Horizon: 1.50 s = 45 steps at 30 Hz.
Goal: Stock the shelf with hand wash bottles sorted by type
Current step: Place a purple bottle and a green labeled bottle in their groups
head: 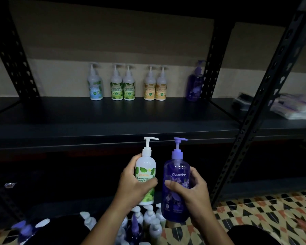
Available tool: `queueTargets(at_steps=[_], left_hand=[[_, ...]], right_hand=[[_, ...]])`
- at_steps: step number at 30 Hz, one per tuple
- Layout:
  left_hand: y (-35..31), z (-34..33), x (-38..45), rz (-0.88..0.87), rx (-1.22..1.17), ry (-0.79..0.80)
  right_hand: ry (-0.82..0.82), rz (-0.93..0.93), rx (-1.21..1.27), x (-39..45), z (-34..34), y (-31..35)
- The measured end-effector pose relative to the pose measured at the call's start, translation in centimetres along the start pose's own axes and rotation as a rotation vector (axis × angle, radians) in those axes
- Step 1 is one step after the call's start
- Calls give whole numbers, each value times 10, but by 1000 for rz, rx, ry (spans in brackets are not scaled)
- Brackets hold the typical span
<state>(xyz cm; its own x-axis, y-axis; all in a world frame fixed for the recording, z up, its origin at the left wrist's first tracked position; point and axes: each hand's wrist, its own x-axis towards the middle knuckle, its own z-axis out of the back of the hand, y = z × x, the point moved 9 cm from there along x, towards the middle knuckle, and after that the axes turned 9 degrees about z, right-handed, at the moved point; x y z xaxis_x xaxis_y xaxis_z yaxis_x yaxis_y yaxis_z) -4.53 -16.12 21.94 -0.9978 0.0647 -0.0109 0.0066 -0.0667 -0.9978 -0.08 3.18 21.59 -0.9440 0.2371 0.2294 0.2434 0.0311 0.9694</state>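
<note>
I have my left hand (133, 184) wrapped round a white pump bottle (146, 172) with a green leaf label reading "antibacterial hand wash", and my right hand (191, 193) gripping a translucent purple bottle (176, 183) marked "guardian", both upright just below the shelf (113, 117) edge. At the shelf's back stand a blue-label bottle (95, 84), two green-label bottles (123, 84), two orange-label bottles (155, 84) and another purple one (194, 84).

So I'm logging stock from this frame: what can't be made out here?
Head view only:
- Floor bottles: count unclear; arms cover them, bottom edge crops.
- Shelf bottles' small print: blurred, too small.
- Green-label bottle wording: left hand covers part.
- Packets: dim, cropped at the right edge.
</note>
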Motion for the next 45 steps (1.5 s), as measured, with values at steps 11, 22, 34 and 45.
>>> queueTargets(at_steps=[11,22,34,45], left_hand=[[-16,-9,7,-101,44,-24],[-108,-22,49,-300,98,-65],[-173,-34,114,-405,86,-95],[-163,-30,144,-338,-73,-133]], right_hand=[[-33,52,32,2,-1,11],[-32,298,-178,57,12,68],[-179,487,-249,149,27,133],[-203,445,-339,205,32,117]])
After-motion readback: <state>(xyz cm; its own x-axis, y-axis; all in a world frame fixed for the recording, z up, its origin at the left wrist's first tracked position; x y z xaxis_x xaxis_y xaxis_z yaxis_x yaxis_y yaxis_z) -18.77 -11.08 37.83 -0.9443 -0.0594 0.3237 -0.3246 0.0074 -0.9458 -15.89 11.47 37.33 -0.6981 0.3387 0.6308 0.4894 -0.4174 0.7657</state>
